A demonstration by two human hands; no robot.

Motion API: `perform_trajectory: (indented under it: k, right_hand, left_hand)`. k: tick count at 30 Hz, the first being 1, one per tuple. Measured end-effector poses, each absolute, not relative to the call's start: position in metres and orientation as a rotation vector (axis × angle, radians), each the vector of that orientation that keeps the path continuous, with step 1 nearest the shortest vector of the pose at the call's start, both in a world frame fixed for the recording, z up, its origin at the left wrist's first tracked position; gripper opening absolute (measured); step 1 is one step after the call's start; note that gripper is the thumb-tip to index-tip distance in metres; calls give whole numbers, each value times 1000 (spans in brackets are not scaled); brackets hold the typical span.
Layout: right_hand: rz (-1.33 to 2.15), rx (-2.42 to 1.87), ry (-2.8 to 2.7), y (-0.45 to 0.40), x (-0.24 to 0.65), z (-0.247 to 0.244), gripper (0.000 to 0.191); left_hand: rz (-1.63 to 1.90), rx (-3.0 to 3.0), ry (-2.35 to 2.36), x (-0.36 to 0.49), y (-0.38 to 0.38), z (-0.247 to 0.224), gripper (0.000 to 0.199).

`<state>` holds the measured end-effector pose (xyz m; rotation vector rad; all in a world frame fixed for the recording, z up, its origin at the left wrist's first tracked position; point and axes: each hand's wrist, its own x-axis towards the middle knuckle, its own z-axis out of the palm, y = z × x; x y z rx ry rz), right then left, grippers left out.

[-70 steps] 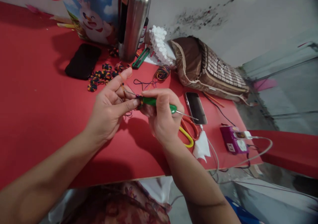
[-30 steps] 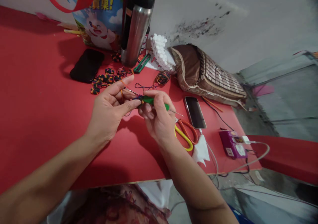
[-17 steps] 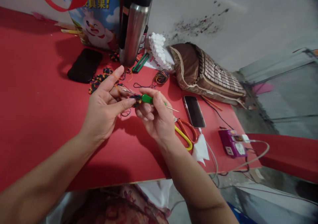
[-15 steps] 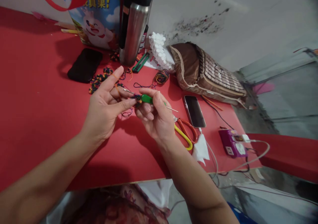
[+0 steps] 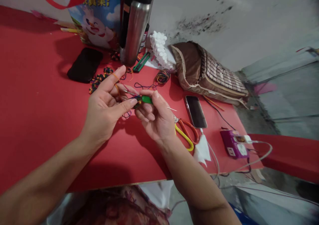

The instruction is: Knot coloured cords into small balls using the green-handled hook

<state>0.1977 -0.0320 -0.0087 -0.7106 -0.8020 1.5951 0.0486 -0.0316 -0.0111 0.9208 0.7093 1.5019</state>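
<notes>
Between thumb and fingers, my left hand [image 5: 106, 108] pinches a small dark multicoloured crochet piece [image 5: 136, 102]. An orange thread [image 5: 116, 85] runs over its raised index finger. My right hand [image 5: 158, 115] is closed around a crochet hook with a green handle [image 5: 146, 99]; the hook's metal tip lies at the crochet piece, and a thin metal end sticks out to the right. Behind the left hand lies a heap of multicoloured crocheted pieces [image 5: 99, 78], partly covered by the fingers. A coil of dark and orange thread [image 5: 162, 76] rests beyond the right hand.
Scissors with red and yellow handles [image 5: 185, 135] and a phone on a cable [image 5: 195, 112] lie right of my hands. Farther back are a black case [image 5: 85, 64], a steel flask [image 5: 136, 29], a green cutter [image 5: 141, 62] and a brown cushion [image 5: 211, 72]. A purple power block [image 5: 233, 143] sits rightmost.
Both hands stay in nearly the same place. My right hand's grip has shifted slightly over the green handle, so less of the hook's rear end shows. The view has moved slightly.
</notes>
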Motion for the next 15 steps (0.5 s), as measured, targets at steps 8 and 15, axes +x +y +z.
perform_trajectory:
  k: [8,15]
  right_hand:
    - [1528,-696,-861,-30,203,-7,25]
    - [1593,-646,-914,-31,205,-8,25]
  left_hand:
    - [1639,914,540,48,-23,-12,45]
    - [1572,930,742,46,-25,-12,46]
